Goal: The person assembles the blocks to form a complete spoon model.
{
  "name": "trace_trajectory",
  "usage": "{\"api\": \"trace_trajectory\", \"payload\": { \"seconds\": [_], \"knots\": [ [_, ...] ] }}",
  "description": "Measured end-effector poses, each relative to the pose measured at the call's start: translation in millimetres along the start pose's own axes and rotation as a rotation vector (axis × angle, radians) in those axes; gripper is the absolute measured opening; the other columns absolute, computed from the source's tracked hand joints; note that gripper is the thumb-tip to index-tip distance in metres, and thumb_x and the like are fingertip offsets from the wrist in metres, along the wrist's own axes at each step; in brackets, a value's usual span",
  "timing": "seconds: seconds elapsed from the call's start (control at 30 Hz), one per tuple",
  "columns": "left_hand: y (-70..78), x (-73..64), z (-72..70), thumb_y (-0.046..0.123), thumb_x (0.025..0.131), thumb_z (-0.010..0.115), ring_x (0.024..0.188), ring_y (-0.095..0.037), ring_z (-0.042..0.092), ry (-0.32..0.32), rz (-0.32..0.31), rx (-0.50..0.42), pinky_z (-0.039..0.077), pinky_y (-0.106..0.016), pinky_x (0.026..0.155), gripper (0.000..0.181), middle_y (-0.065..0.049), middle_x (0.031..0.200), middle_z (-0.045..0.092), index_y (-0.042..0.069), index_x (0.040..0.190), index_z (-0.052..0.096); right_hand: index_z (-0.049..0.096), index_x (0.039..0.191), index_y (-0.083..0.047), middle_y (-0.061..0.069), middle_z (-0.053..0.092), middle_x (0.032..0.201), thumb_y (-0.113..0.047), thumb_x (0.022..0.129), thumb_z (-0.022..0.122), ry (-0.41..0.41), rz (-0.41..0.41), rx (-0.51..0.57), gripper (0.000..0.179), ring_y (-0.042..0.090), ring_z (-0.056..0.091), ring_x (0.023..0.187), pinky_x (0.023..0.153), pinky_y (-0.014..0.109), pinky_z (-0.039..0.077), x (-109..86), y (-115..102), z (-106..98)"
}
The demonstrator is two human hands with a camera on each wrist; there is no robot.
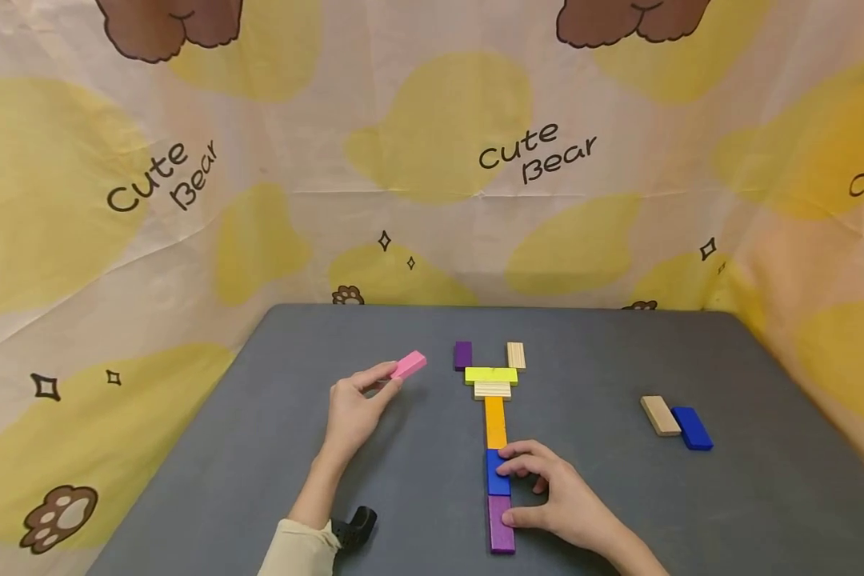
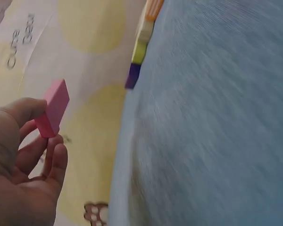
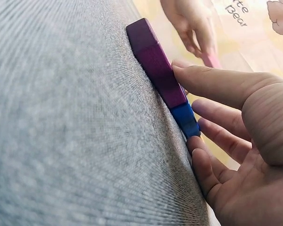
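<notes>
Up off the table, my left hand pinches a pink wooden block by one end, between thumb and fingers; the left wrist view shows this pink block clearly. My right hand rests over the near end of a row of blocks. Its thumb touches the lower purple block, and its fingertips touch the blue block. Farther up the row lie an orange block, pale wood blocks and a yellow-green block. A dark purple block and a pale block stand apart beyond it.
To the right on the grey table, another pale block lies beside a second blue block. A printed cloth hangs behind the table and along its sides. A black band circles the left wrist.
</notes>
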State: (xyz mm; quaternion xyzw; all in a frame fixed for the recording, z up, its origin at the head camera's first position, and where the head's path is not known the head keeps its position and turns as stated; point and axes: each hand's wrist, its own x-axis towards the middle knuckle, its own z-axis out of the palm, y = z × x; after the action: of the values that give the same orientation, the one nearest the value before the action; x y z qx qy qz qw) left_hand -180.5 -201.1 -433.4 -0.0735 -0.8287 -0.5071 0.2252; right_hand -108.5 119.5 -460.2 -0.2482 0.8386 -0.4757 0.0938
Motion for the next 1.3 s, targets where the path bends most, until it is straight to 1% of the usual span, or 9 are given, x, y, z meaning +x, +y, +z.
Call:
{"api": "trace_trajectory", "payload": {
  "seconds": [0.07,0.17,0.27,0.43,0.63,0.83,0.97,1.1,1.3],
  "knots": [
    [3.4,8.1,10.2,0.013,0.084,0.08,0.088,-0.017,0.068,-0.047,0.04,-0.024,0.052,-0.04,0.086,0.027,0.0,0.108,0.071,0.01,0.111,0.077,0.071,0.11,-0.024,-0.005,0.053,0.128,-0.035,0.074,0.087,0.003,0.003,-0.006,0.041,0.019,0.051,0.102,0.077,0.03,0.046,-0.2,0,-1],
    [6.9,17.7,24.5,0.01,0.085,0.079,0.094,-0.018,0.068,-0.109,0.067,-0.029,0.052,-0.039,0.087,0.027,-0.003,0.111,0.071,0.008,0.112,0.076,0.071,0.11,-0.024,-0.006,0.053,0.129,-0.036,0.075,0.087,-0.003,0.016,-0.011,0.041,0.019,0.051,0.102,0.078,0.03,0.046,-0.3,1,-2],
    [7.8,24.4,39.2,0.01,0.086,0.077,0.097,-0.015,0.066,-0.179,0.07,0.009,0.052,-0.038,0.087,0.027,-0.004,0.111,0.07,0.007,0.113,0.075,0.07,0.111,-0.025,-0.007,0.053,0.129,-0.037,0.075,0.087,-0.008,0.028,-0.015,0.041,0.019,0.051,0.103,0.078,0.03,0.046,-0.5,1,-2],
    [5.8,33.5,63.8,0.009,0.091,0.072,0.094,-0.015,0.064,-0.295,0.059,0.077,0.052,-0.036,0.087,0.024,-0.004,0.109,0.07,0.007,0.115,0.073,0.07,0.111,-0.026,-0.006,0.052,0.129,-0.037,0.075,0.086,-0.017,0.048,-0.015,0.041,0.02,0.05,0.103,0.077,0.03,0.046,-0.2,1,-3],
    [8.9,48.3,86.2,0.01,0.093,0.07,0.1,-0.018,0.063,-0.361,0.06,0.128,0.05,-0.034,0.09,0.025,-0.005,0.113,0.069,0.007,0.118,0.072,0.07,0.111,-0.026,-0.006,0.052,0.129,-0.037,0.075,0.086,-0.023,0.06,-0.011,0.04,0.021,0.05,0.103,0.078,0.03,0.046,1.2,1,-2],
    [15.6,59.8,102.4,0.013,0.094,0.069,0.107,-0.019,0.062,-0.447,0.075,0.251,0.046,-0.036,0.096,0.027,-0.005,0.117,0.068,0.009,0.12,0.072,0.07,0.11,-0.026,-0.006,0.052,0.129,-0.037,0.075,0.086,-0.019,0.066,-0.011,0.04,0.021,0.05,0.103,0.078,0.03,0.046,1.2,0,-3],
    [12.6,61.7,110.2,0.01,0.094,0.068,0.105,-0.02,0.061,-0.438,0.096,0.269,0.046,-0.036,0.097,0.026,-0.006,0.117,0.068,0.007,0.12,0.072,0.07,0.11,-0.026,-0.006,0.051,0.129,-0.037,0.075,0.086,-0.02,0.071,-0.014,0.04,0.021,0.05,0.104,0.078,0.03,0.046,2.2,-2,-3],
    [11.5,60.5,115.0,0.008,0.094,0.068,0.104,-0.021,0.061,-0.423,0.092,0.265,0.046,-0.036,0.097,0.026,-0.007,0.117,0.068,0.006,0.119,0.072,0.07,0.11,-0.027,-0.006,0.051,0.129,-0.037,0.075,0.086,-0.023,0.076,-0.006,0.04,0.021,0.05,0.104,0.078,0.03,0.046,2.9,-2,-3],
    [12.3,60.2,119.1,0.007,0.092,0.07,0.11,-0.025,0.058,-0.414,0.117,0.319,0.042,-0.039,0.101,0.024,-0.007,0.118,0.068,0.007,0.115,0.074,0.07,0.109,-0.028,-0.005,0.051,0.129,-0.038,0.074,0.087,-0.03,0.098,0.004,0.04,0.023,0.049,0.105,0.078,0.03,0.046,3.0,0,-3]
  ]
}}
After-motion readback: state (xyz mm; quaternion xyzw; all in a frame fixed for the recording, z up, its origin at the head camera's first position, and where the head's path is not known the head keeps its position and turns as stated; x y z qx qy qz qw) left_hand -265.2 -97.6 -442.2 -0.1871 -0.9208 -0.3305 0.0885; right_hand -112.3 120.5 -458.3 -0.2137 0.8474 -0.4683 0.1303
